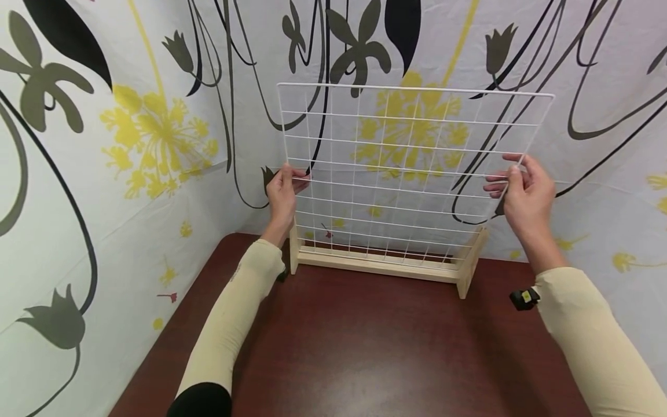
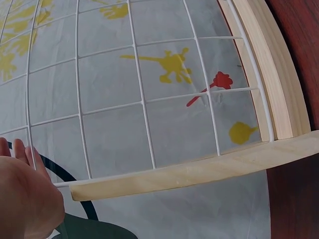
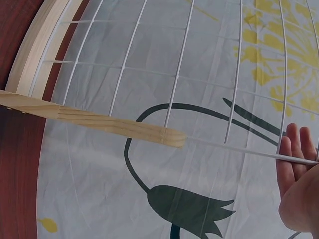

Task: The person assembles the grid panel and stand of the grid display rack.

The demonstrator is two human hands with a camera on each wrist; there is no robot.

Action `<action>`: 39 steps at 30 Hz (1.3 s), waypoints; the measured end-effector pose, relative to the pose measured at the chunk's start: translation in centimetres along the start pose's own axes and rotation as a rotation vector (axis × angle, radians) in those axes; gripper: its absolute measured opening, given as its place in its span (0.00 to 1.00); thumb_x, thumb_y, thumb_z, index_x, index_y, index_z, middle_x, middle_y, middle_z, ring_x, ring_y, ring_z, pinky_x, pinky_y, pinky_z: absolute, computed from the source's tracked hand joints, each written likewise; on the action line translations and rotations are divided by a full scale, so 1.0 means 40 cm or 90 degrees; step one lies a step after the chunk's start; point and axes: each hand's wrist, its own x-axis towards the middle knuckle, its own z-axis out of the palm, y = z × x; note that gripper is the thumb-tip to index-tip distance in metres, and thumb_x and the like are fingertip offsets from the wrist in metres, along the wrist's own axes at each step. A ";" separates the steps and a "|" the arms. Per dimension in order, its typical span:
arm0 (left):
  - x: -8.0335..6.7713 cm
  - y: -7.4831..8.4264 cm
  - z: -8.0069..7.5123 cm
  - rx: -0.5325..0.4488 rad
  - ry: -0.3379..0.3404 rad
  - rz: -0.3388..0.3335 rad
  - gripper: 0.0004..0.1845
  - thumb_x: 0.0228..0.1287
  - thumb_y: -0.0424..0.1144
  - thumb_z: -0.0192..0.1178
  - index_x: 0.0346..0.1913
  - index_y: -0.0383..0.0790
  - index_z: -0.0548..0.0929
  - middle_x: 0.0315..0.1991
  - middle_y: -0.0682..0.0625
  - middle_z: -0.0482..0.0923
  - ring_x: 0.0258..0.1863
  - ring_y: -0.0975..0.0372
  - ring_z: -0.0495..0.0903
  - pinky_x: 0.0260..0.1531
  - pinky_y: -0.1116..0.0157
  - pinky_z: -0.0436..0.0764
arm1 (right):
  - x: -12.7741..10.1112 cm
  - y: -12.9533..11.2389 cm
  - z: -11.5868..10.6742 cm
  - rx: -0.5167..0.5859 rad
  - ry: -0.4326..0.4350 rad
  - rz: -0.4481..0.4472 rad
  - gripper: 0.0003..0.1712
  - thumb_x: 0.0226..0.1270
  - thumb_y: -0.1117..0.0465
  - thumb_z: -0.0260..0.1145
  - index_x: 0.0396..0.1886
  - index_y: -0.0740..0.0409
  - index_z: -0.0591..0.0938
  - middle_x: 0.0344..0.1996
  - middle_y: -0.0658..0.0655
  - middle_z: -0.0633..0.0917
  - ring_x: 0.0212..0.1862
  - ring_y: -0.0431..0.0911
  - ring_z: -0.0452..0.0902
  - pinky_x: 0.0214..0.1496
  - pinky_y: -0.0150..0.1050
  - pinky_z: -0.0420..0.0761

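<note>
A white wire grid panel (image 1: 396,186) stands upright in a pale wooden base (image 1: 380,265) at the back of the dark red-brown table (image 1: 375,347). My left hand (image 1: 283,185) grips the panel's left edge about halfway up. My right hand (image 1: 523,194) pinches the right edge at the same height. In the left wrist view the left hand (image 2: 25,194) lies by the grid (image 2: 144,102), just past the tip of the wooden side post (image 2: 189,172). The right wrist view shows my right hand's fingers (image 3: 294,154) behind the edge wire, beyond the other post (image 3: 114,127).
A white cloth (image 1: 156,133) printed with yellow and dark flowers hangs close behind and to both sides of the table. The base sits against the back cloth. A small black and yellow device (image 1: 523,298) shows at my right wrist.
</note>
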 end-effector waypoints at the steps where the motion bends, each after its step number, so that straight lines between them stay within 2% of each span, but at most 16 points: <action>1: 0.001 -0.001 0.000 0.000 -0.001 0.000 0.33 0.83 0.55 0.49 0.45 0.21 0.83 0.46 0.28 0.87 0.40 0.57 0.93 0.51 0.58 0.90 | 0.000 -0.001 0.000 0.001 -0.002 -0.001 0.16 0.83 0.68 0.51 0.57 0.60 0.84 0.26 0.52 0.92 0.24 0.41 0.90 0.27 0.30 0.86; 7: -0.004 -0.006 -0.006 0.006 0.003 0.003 0.32 0.83 0.54 0.49 0.43 0.23 0.83 0.39 0.37 0.90 0.38 0.60 0.93 0.49 0.59 0.90 | -0.006 -0.014 -0.001 -0.004 -0.020 0.004 0.16 0.83 0.67 0.51 0.58 0.60 0.83 0.26 0.52 0.92 0.25 0.40 0.90 0.28 0.30 0.87; 11: -0.007 -0.010 -0.008 -0.002 0.002 0.008 0.31 0.84 0.54 0.49 0.42 0.22 0.83 0.37 0.39 0.91 0.35 0.63 0.92 0.48 0.60 0.90 | -0.009 -0.019 -0.002 -0.015 -0.028 0.003 0.16 0.83 0.67 0.52 0.58 0.60 0.83 0.25 0.52 0.92 0.25 0.40 0.90 0.29 0.30 0.87; 16: -0.007 -0.013 -0.007 -0.007 -0.008 0.019 0.30 0.85 0.52 0.50 0.42 0.21 0.82 0.37 0.38 0.90 0.35 0.63 0.91 0.47 0.60 0.91 | -0.013 -0.023 -0.004 -0.110 -0.029 -0.021 0.16 0.85 0.65 0.52 0.61 0.58 0.83 0.26 0.47 0.91 0.26 0.37 0.90 0.32 0.28 0.87; 21: -0.008 -0.012 -0.012 0.004 -0.021 0.023 0.31 0.85 0.51 0.49 0.43 0.20 0.82 0.41 0.30 0.88 0.36 0.61 0.91 0.48 0.58 0.91 | -0.020 -0.023 -0.006 -0.202 -0.027 -0.040 0.18 0.86 0.63 0.51 0.63 0.54 0.82 0.27 0.41 0.90 0.29 0.34 0.90 0.36 0.27 0.87; 23: -0.010 -0.009 -0.016 0.018 -0.027 0.019 0.30 0.85 0.51 0.49 0.44 0.20 0.82 0.42 0.28 0.87 0.36 0.60 0.91 0.48 0.58 0.91 | -0.021 -0.020 -0.012 -0.233 -0.028 -0.029 0.18 0.86 0.62 0.50 0.65 0.52 0.81 0.28 0.39 0.90 0.31 0.32 0.90 0.37 0.25 0.86; 26: -0.012 -0.005 -0.022 0.048 -0.038 0.012 0.29 0.86 0.51 0.48 0.45 0.22 0.82 0.43 0.26 0.87 0.37 0.57 0.92 0.48 0.57 0.91 | -0.027 -0.015 -0.028 -0.304 -0.040 0.000 0.20 0.87 0.57 0.50 0.70 0.46 0.78 0.35 0.35 0.91 0.38 0.25 0.87 0.37 0.19 0.81; 29: -0.010 -0.004 -0.028 0.093 -0.060 0.017 0.29 0.86 0.52 0.47 0.47 0.26 0.83 0.43 0.27 0.88 0.40 0.51 0.92 0.48 0.56 0.90 | -0.042 -0.017 -0.049 -0.384 -0.077 0.046 0.26 0.87 0.47 0.47 0.79 0.39 0.69 0.55 0.44 0.91 0.41 0.20 0.81 0.40 0.20 0.75; 31: -0.009 -0.005 -0.033 0.128 -0.078 0.021 0.28 0.87 0.52 0.45 0.50 0.27 0.83 0.44 0.28 0.88 0.44 0.46 0.91 0.50 0.54 0.89 | -0.059 -0.018 -0.061 -0.413 -0.109 0.075 0.33 0.86 0.40 0.46 0.85 0.39 0.58 0.72 0.54 0.80 0.57 0.30 0.82 0.58 0.31 0.79; 32: -0.011 -0.006 -0.037 0.145 -0.087 0.024 0.27 0.87 0.53 0.45 0.53 0.29 0.82 0.46 0.29 0.89 0.47 0.45 0.90 0.52 0.53 0.89 | -0.070 -0.018 -0.067 -0.419 -0.124 0.086 0.36 0.86 0.39 0.45 0.87 0.39 0.52 0.78 0.59 0.73 0.65 0.37 0.80 0.69 0.38 0.77; 34: -0.020 -0.010 -0.047 0.176 -0.094 0.025 0.25 0.87 0.53 0.46 0.63 0.33 0.78 0.51 0.32 0.88 0.54 0.44 0.88 0.58 0.52 0.85 | -0.095 -0.016 -0.076 -0.409 -0.133 0.098 0.41 0.85 0.38 0.45 0.88 0.40 0.44 0.84 0.66 0.61 0.77 0.52 0.70 0.79 0.55 0.68; 36: -0.035 -0.015 -0.063 0.205 -0.091 0.032 0.26 0.86 0.52 0.48 0.73 0.38 0.70 0.60 0.36 0.85 0.63 0.46 0.83 0.65 0.49 0.80 | -0.124 -0.010 -0.077 -0.391 -0.117 0.094 0.44 0.84 0.40 0.49 0.88 0.45 0.43 0.85 0.66 0.57 0.84 0.65 0.54 0.82 0.68 0.57; 39: -0.066 -0.017 -0.094 0.249 -0.078 0.067 0.32 0.84 0.51 0.53 0.80 0.44 0.59 0.70 0.41 0.77 0.73 0.52 0.75 0.72 0.46 0.73 | -0.170 0.008 -0.066 -0.398 -0.083 0.060 0.43 0.83 0.45 0.55 0.88 0.48 0.48 0.84 0.66 0.59 0.83 0.64 0.56 0.79 0.66 0.63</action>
